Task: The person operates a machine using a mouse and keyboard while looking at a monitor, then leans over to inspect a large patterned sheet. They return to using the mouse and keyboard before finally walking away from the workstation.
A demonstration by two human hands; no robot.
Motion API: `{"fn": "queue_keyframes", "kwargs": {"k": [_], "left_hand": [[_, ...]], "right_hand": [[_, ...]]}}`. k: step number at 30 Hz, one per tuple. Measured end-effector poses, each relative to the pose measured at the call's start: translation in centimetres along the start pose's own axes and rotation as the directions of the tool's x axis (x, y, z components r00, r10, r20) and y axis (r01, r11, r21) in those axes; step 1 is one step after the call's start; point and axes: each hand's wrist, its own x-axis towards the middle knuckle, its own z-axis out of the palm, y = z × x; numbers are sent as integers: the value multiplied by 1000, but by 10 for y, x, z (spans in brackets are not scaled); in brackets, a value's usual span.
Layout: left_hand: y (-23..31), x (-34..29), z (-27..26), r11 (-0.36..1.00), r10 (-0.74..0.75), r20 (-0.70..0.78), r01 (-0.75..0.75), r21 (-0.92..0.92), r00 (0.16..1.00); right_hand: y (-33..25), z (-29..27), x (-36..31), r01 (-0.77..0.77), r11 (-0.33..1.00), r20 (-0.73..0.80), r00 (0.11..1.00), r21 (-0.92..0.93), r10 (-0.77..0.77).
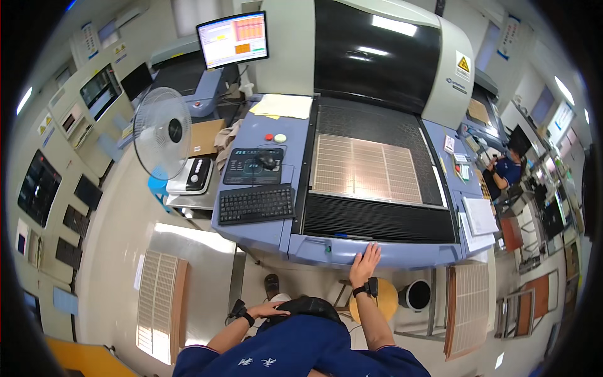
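My right hand (365,264) lies with its fingers stretched out on the blue-grey front edge (402,251) of a large machine, and nothing is in it. Low at my waist, my left hand (267,310) rests flat against my dark clothing, fingers extended and empty. On the machine's black bed (370,122) lies a copper-coloured panel (366,168) with a grid pattern. Ribbed black slats (377,220) run between the panel and the front edge. A black keyboard (256,204) and a mouse (268,162) on a dark mat sit to the left of the bed.
Stacks of grid panels stand low left (157,301) and low right (470,308). A round yellow stool (377,303) and a black-lined bin (416,294) are near my right arm. A fan (164,132) and a monitor (232,39) are at left. Another person (506,171) sits far right.
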Motion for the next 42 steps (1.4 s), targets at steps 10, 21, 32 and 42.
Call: {"fn": "queue_keyframes", "kwargs": {"k": [10,21,32,42], "left_hand": [[-2,-42,2,989,30,-289,14,147,957],[-1,-57,-51,985,-45,-433,111,129,900],[51,-56,-218,959,243,-962,-118,258,-128],[25,-5,-250,964,255,-962,-59,261,-92]], "right_hand": [[-3,2,-7,-60,998,-13,998,23,60],[-31,11,20,-193,981,-100,976,4,192],[-256,91,220,232,852,-143,972,469,-186],[-302,220,252,400,884,235,860,241,-453]]}}
